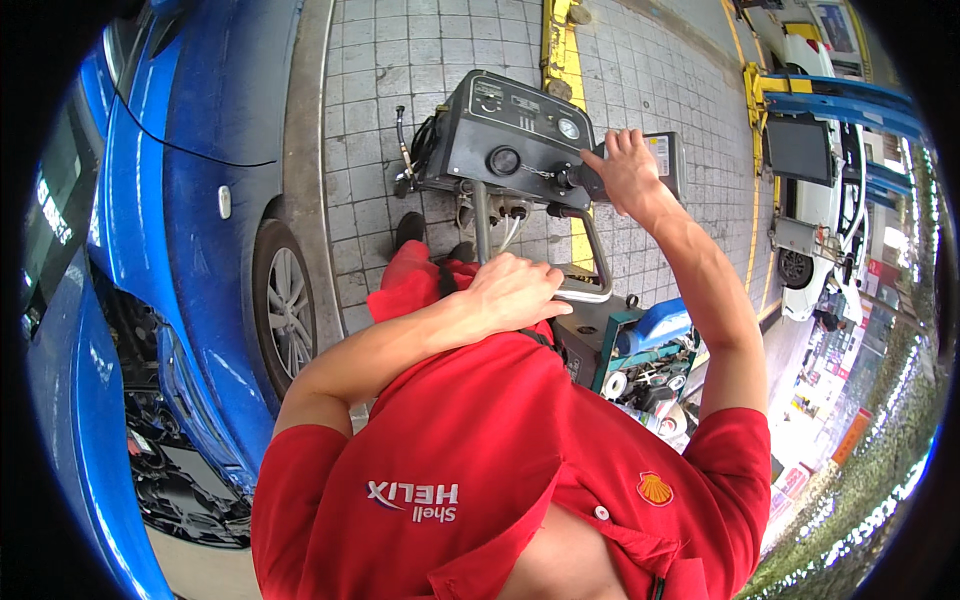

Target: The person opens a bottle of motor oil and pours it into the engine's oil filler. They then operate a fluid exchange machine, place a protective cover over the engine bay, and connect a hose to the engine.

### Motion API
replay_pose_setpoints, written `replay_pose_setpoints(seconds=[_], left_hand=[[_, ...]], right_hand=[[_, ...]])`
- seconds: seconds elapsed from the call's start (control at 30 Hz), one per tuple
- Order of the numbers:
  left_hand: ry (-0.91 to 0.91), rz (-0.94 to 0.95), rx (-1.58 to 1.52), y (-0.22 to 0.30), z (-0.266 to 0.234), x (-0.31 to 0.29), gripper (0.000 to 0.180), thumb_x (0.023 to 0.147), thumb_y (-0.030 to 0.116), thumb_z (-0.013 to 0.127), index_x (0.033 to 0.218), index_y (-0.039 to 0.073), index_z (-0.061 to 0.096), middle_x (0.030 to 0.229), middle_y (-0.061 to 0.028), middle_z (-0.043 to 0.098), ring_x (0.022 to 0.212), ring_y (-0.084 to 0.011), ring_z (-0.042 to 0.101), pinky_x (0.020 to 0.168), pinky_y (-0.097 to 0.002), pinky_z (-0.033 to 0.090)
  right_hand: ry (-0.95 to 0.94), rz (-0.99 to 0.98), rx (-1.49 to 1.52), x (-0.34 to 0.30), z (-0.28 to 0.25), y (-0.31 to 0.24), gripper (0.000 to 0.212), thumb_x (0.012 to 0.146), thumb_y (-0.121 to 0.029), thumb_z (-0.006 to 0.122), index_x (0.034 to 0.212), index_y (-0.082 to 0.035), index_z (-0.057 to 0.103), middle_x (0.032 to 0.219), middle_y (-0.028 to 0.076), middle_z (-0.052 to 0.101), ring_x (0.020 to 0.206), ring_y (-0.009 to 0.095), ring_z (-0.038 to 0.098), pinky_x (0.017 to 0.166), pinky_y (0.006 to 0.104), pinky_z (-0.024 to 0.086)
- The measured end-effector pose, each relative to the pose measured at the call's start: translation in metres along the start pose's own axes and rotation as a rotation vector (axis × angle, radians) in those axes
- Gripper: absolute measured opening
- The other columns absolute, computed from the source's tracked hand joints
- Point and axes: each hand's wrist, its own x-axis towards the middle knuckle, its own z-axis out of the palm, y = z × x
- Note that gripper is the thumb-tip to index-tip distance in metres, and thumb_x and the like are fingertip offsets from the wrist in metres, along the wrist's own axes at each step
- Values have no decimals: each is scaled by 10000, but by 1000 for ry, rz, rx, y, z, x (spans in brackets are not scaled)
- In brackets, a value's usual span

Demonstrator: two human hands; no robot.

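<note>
One blue car [235, 110] stands at the left, and beside it one black machine [470, 145]. One black container [672, 165] is at the machine's right end; its long axis appears to run left to right. The right hand [632, 178] is nearer, fingers draped across it, so the container lies beneath them. One bent metal handle [603, 260] sits by the left hand [514, 290], fingers half curled; I can't tell whether either hand grips. One round gauge [568, 129] tops the machine.
</note>
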Motion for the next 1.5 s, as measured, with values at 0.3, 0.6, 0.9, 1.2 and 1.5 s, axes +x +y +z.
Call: replay_pose_setpoints(seconds=[0.3, 0.6, 0.9, 1.2, 1.5], left_hand=[[613, 13, -135, -13, -24, -55, 441, 1015, 430, 851, 1257, 69, 779, 1251, -88, 778, 1160, -310, 740, 1009, -465, 598], [958, -658, -35, -36, 17, -208, 354, 1071, 381, 794, 1301, 117, 748, 1295, -114, 749, 1178, -348, 754, 984, -462, 627], [1594, -1162, 274, 9, 35, -419, 347, 1044, 289, 860, 1293, 62, 779, 1184, -120, 794, 902, -230, 762, 833, -393, 627], [1955, -1448, 393, -67, -39, -675, 579, 1024, 484, 867, 1326, 1, 766, 1145, -141, 843, 1025, -272, 799, 962, -410, 623], [1115, -1338, 14, -224, -92, -807, 761, 1141, 674, 553, 1560, 55, 694, 1598, -225, 692, 1460, -409, 655, 1236, -488, 491]], right_hand=[[51, -6, -26, 19, 37, -11, 1377, 601, -425, 1109, 1788, -326, 419, 1611, 171, 604, 1528, 395, 535, 1243, 562, 422], [47, 18, -50, 45, 110, -6, 1553, 547, -473, 1118, 1845, -302, 282, 1744, 225, 487, 1599, 445, 483, 1283, 566, 418], [170, 11, -55, 49, 106, -2, 1571, 510, -469, 1108, 1840, -275, 296, 1637, 230, 552, 1499, 439, 565, 1248, 553, 449], [110, 98, 48, 28, 111, -11, 1553, 563, -452, 1111, 1853, -280, 262, 1706, 253, 503, 1568, 454, 508, 1293, 559, 410], [304, 166, 295, 3, 143, -1, 1249, 731, -227, 1034, 1801, -341, 401, 1614, 280, 576, 1555, 490, 508, 1275, 612, 431]])
